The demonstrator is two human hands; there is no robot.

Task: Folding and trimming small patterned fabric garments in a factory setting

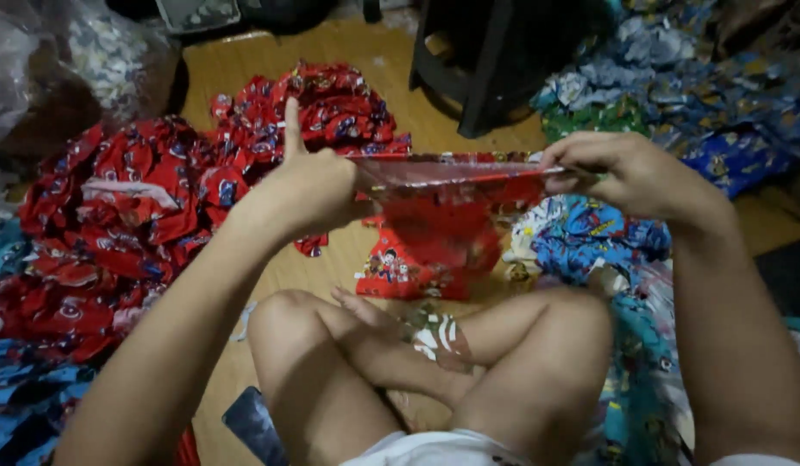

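Observation:
I hold a small red printed garment [443, 207] stretched flat between both hands, above my crossed legs. My left hand [309, 185] grips its left edge, with the forefinger sticking up. My right hand [620, 173] pinches its right edge. Another red printed piece [400, 272] lies on the wooden floor just below the held one. My knees [538, 345] and bare feet fill the lower middle of the view.
A large heap of red printed garments [132, 216] covers the floor on the left. Blue and green printed garments [676, 95] pile up on the right. A dark stool [486, 60] stands at the back, clear plastic bags [63, 60] at the upper left.

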